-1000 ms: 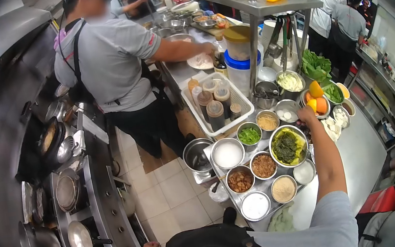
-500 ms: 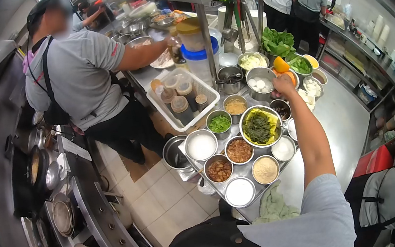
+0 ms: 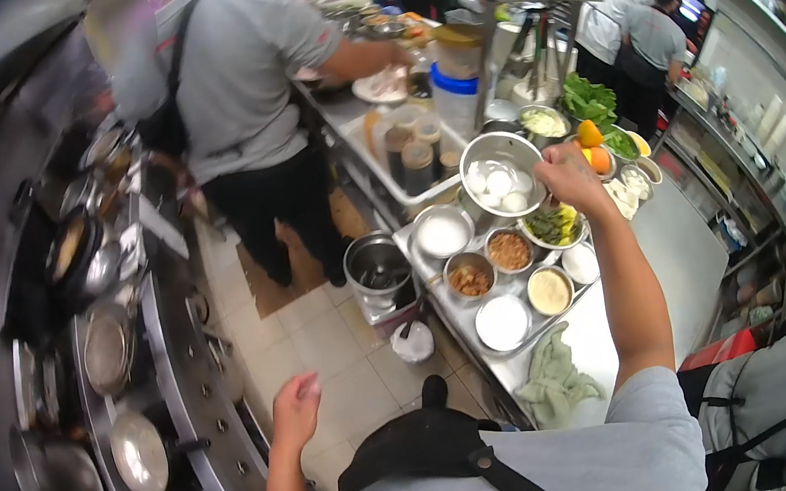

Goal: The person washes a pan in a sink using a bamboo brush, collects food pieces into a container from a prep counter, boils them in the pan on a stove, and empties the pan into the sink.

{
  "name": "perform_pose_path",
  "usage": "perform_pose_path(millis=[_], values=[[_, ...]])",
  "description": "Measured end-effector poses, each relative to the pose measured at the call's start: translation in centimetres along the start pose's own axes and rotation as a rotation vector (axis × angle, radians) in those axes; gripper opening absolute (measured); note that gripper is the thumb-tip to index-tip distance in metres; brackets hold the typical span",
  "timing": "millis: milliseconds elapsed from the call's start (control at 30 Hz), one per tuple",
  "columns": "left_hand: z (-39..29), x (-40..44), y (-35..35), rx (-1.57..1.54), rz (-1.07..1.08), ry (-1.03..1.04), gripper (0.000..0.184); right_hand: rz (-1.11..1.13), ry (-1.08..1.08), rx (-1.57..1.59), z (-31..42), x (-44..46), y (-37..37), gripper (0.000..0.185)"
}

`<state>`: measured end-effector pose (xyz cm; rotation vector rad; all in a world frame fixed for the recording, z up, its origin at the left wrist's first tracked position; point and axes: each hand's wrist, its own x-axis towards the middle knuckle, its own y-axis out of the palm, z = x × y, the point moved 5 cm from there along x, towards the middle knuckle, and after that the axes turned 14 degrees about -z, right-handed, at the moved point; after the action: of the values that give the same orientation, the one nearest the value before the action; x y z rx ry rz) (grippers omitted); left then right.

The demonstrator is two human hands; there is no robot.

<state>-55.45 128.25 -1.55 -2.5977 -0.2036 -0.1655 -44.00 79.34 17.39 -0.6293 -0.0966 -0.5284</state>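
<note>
On my counter's near edge, beside the tray's near corner, I see a crumpled green cloth (image 3: 554,378) lying on the steel counter (image 3: 680,250).

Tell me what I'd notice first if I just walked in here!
Probably the shiny metal bowl of round white things, held tilted by the right hand over the crowded counter. Then maybe the bright orange fruit just beyond that hand, with big green leaves behind it.
</note>
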Motion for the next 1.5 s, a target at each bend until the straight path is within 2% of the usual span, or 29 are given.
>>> perform_pose_path(millis=[33,133,200,267,367,433,467,533,600,633,767,833,867,933,1000,1067,1100,1133,1233,1300,1333,1433,1500], values=[[-3.4,0.1,-1.0,0.052,-0.004,0.076,0.026,0.062,0.003,0.010,1.7,-2.4,1.5,0.020],[-10.0,-0.1,-4.1,-0.098,-0.119,0.376,0.031,0.251,-0.007,0.038,4.3,-9.9,6.9,0.016],[-12.6,-0.6,-6.4,-0.153,-0.135,0.394,0.033,0.392,-0.006,0.030,6.6,-15.7,10.6,0.016],[-13.2,-1.4,-8.2,-0.108,-0.155,0.483,0.034,0.484,-0.037,0.053,8.0,-21.2,14.3,0.021],[-10.9,-3.6,-10.3,0.016,-0.169,0.461,0.035,0.632,-0.060,0.090,10.6,-29.1,18.9,0.020],[-8.6,-6.0,-11.4,0.259,-0.160,0.548,0.031,0.693,-0.137,0.072,12.0,-33.6,21.0,0.020],[-7.5,-7.2,-12.3,0.277,-0.187,0.523,0.031,0.732,-0.135,0.078,13.5,-35.9,21.5,0.020],[-5.0,-9.6,-13.9,0.381,-0.176,0.441,0.024,0.801,-0.289,0.045,13.8,-39.3,23.4,0.020],[-2.8,-12.5,-15.4,0.441,-0.226,0.437,0.019,0.887,-0.194,0.047,14.5,-42.5,24.1,0.021],[-2.1,-14.2,-15.8,0.429,-0.229,0.463,0.019,0.936,-0.230,0.051,14.7,-44.1,24.3,0.021],[0.4,-21.0,-17.1,0.431,-0.278,0.476,0.013,1.006,-0.580,-0.012,12.6,-48.8,26.2,0.024],[0.6,-24.4,-17.5,0.497,-0.224,0.369,0.009,1.092,-0.603,-0.015,11.4,-51.1,26.5,0.024],[1.0,-26.2,-17.8,0.530,-0.280,0.301,0.009,1.165,-0.657,0.001,12.1,-52.9,25.9,0.024],[1.2,-29.6,-17.6,0.500,-0.282,0.280,0.008,1.258,-0.507,-0.036,12.7,-54.9,24.2,0.024],[0.9,-33.4,-18.1,0.508,-0.336,0.168,0.012,1.311,-0.549,0.018,9.9,-56.7,25.1,0.024],[1.1,-38.1,-19.6,0.414,-0.651,0.059,0.017,1.369,-0.586,0.077,8.7,-58.6,24.5,0.024],[1.3,-40.8,-20.3,0.422,-0.789,-0.014,0.017,1.401,-0.514,0.094,8.8,-59.6,23.6,0.024],[1.0,-43.7,-20.7,0.459,-0.814,-0.055,0.017,1.431,-0.435,0.105,8.4,-60.8,22.8,0.024],[1.7,-54.3,-23.1,0.309,-1.208,-0.281,0.009,1.496,-0.431,0.182,6.4,-63.1,21.6,0.024],[2.0,-62.1,-24.3,0.474,-1.433,-0.289,0.008,1.496,-0.400,0.135,5.4,-64.1,20.7,0.025],[2.6,-66.2,-24.7,0.516,-1.502,-0.470,0.008,1.490,-0.378,0.133,4.9,-64.6,20.3,0.025],[2.6,-76.8,-25.9,0.295,-1.853,-0.716,0.007,1.485,-0.435,0.146,4.3,-65.3,19.4,0.023],[2.7,-83.4,-27.3,0.379,-2.005,-0.757,0.014,1.487,-0.487,0.133,4.2,-66.2,19.3,0.023]])
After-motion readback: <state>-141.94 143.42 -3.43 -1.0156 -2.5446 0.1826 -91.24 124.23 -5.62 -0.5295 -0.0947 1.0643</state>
